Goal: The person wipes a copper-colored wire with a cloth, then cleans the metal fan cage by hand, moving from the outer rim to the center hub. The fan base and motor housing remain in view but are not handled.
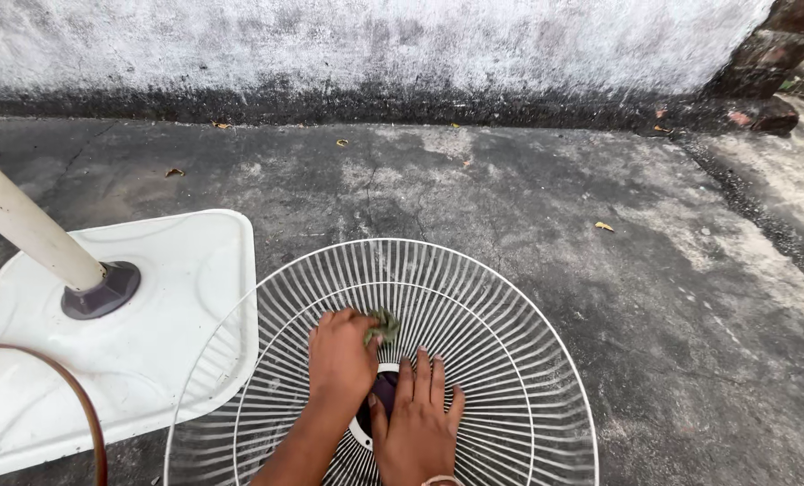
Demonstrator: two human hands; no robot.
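Note:
A round white wire fan grille (510, 324) lies flat on the concrete ground. My left hand (339, 360) is closed on a small green scrubbing cloth (384, 326) and presses it onto the grille's wires just above the centre. Flat on the grille's dark centre hub (386, 391) rests my right hand (417, 427), fingers stretched out and close together, holding nothing. A bracelet shows at that wrist.
A white fan base (163, 297) with a grey collar and a cream pole (24, 225) lies to the left, under the grille's left rim. A brown hose (82, 405) curves over the base. A stained wall (375, 54) runs along the back; dry leaves dot the concrete.

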